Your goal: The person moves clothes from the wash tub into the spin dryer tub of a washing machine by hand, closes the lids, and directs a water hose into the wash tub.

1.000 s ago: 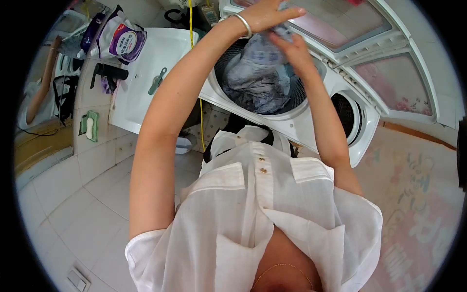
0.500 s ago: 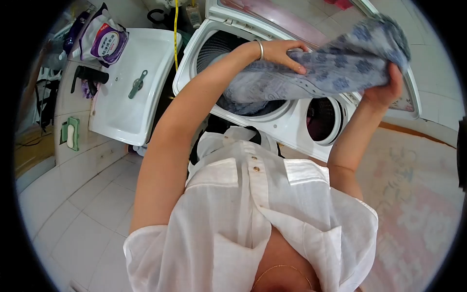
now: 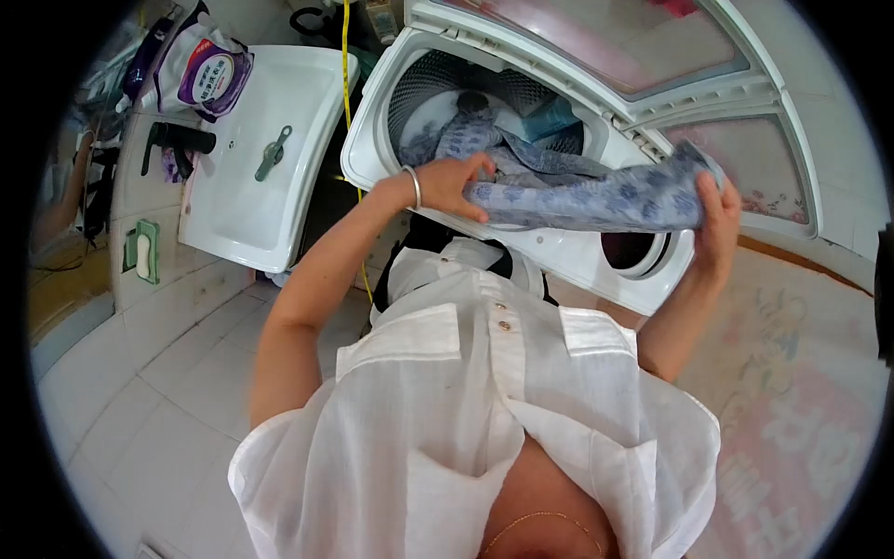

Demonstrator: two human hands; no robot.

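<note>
A blue-grey cloth with a darker floral pattern (image 3: 596,197) is stretched across the front of a white twin-tub washing machine (image 3: 372,154). My left hand (image 3: 447,186), with a bangle at the wrist, grips its left end between thumb and fingers. At the other end, my right hand (image 3: 717,224) is closed around the bunched cloth, above the smaller round tub (image 3: 633,250). Part of the same patterned fabric hangs back into the large wash tub (image 3: 419,88). Inside that tub, more fabric lies beside a blue-green piece (image 3: 549,119).
The machine's hinged lids (image 3: 643,47) stand raised behind. To the left is a white sink (image 3: 237,205) with a black faucet (image 3: 186,140), a purple-and-white detergent bag (image 3: 209,79) and soap in a green dish (image 3: 142,252). A yellow hose or tape (image 3: 345,84) hangs between sink and machine.
Both hands have come down and nearer to my body. The cloth is lowered and pulled straighter, with its raised right end now lower, and the large tub's inside shows more.
</note>
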